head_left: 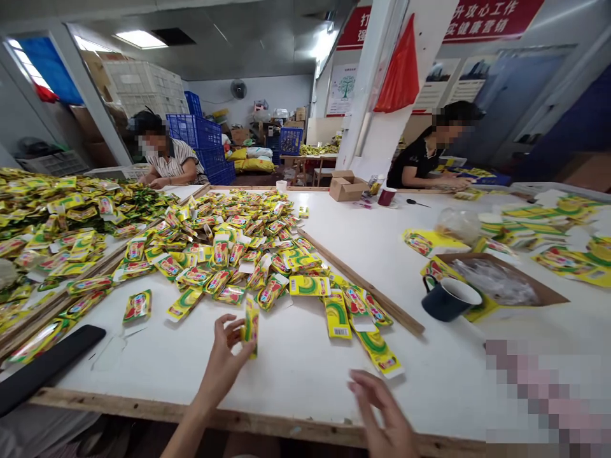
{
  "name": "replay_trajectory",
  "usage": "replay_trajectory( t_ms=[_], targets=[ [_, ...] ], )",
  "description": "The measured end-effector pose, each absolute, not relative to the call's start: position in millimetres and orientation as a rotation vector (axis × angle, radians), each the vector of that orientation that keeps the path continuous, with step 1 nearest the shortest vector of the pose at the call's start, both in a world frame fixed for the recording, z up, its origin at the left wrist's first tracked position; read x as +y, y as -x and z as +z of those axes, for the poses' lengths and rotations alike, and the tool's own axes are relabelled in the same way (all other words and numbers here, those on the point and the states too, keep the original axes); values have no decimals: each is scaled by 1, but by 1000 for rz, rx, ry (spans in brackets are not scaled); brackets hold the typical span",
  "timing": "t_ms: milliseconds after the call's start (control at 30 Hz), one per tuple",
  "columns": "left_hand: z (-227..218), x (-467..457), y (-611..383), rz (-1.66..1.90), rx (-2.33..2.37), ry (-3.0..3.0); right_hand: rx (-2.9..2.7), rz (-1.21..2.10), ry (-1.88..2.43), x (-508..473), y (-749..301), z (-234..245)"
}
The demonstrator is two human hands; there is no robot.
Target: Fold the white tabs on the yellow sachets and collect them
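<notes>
Between the thumb and fingers of my left hand (226,352) stands a small yellow and green carton (250,326), held upright just above the white table. My right hand (382,407) hovers near the front edge with nothing visible in it, its fingers a little apart and slightly blurred. Beyond both hands spreads a heap of similar flat yellow cartons (224,254) with red and green print. Several of them, such as a carton with a barcode (338,316), lie ahead of my right hand. One single packet (137,306) lies apart on the left.
A wooden strip (360,280) borders the heap on the right. Past it stand a dark mug (449,300) and an open box of clear plastic bags (496,280). A black phone-like object (52,366) lies front left. Two people sit across the table.
</notes>
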State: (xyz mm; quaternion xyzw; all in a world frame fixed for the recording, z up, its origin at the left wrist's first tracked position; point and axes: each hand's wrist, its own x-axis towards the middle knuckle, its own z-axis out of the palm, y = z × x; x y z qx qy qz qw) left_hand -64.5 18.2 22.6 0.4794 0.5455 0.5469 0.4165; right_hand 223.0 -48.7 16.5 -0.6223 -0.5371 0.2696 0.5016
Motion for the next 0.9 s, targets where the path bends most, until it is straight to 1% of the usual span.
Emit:
replay_trajectory(
  t_ms=[133,233,400,567,800,900],
  targets=[
    [25,-7,24,1303,884,-980,-1265,1041,1207,-17,-150,19],
    [21,-12,9,1198,717,-816,-1211,1184,1076,-10,-130,18],
    [12,-10,1,1094,777,-833,-1104,1131,1141,-15,-137,6],
    [13,-11,-4,1148,852,-999,-1102,1135,1190,-18,-142,-4],
    [18,-12,4,1036,892,-1132,-1292,1160,1181,-16,-151,8],
    [17,-12,3,1039,900,-1141,-1332,1185,1165,-14,-153,11]
  ],
)
